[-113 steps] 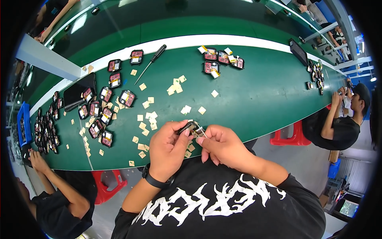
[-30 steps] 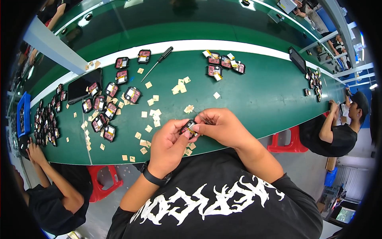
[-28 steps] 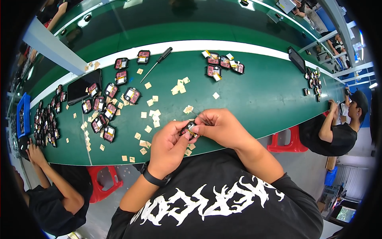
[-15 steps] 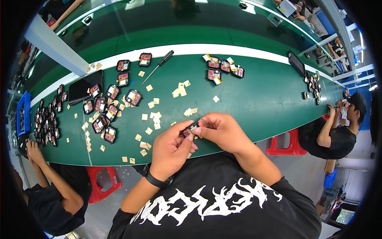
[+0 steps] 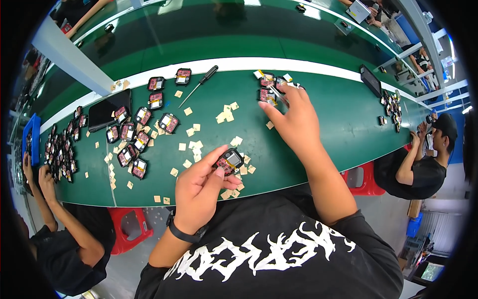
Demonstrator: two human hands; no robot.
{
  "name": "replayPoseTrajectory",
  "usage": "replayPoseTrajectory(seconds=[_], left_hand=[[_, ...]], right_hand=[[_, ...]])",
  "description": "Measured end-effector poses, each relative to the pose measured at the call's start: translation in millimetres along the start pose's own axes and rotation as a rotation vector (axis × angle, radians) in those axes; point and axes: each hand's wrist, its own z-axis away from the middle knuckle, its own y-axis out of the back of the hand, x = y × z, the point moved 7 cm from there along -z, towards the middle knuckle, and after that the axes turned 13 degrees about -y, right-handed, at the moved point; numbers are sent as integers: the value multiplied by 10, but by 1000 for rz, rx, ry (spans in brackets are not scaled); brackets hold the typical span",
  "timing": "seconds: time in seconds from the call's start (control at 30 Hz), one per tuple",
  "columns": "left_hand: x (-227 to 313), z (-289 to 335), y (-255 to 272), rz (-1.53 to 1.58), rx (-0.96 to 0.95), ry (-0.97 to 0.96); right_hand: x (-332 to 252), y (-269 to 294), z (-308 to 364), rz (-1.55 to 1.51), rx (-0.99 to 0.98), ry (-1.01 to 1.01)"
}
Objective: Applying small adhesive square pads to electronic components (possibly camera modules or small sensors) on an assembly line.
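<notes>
- The right hand [image 5: 297, 117] has left the black-framed module [image 5: 230, 161] for the far module cluster [image 5: 267, 79], its fingers gripping a slim metal tool [image 5: 275, 92].
- The left hand [image 5: 200, 187] alone still pinches that module, over the near bench [image 5: 348, 124].

This is an electronics assembly workshop. A long green-topped work table [image 5: 343, 119] runs from nine to three o'clock. An opened square black plastic case with a red circuit board [image 5: 230, 160] is at the centre; many similar cases [image 5: 60, 157] are heaped at nine o'clock. A black-handled metal screwdriver [image 5: 199, 85] lies at eleven. A black-shirted co-worker [image 5: 423, 164] sits at three, another co-worker [image 5: 69, 254] at eight.
</notes>
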Motion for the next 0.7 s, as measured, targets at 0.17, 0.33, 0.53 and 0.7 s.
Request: replayPoseTrajectory(seconds=[0.17,0.33,0.53,0.7], left_hand=[[295,96,-12,-199,-117,-176],[477,140,34,-349,-123,-268],[533,115,154,-445,-79,-326],[562,-11,659,-921,188,-377]], right_hand=[[2,-293,-65,231,71,74],[-18,-280,61,129,-32,168],[-27,-137,496,59,-190,228],[86,-66,653,-33,-175,201]])
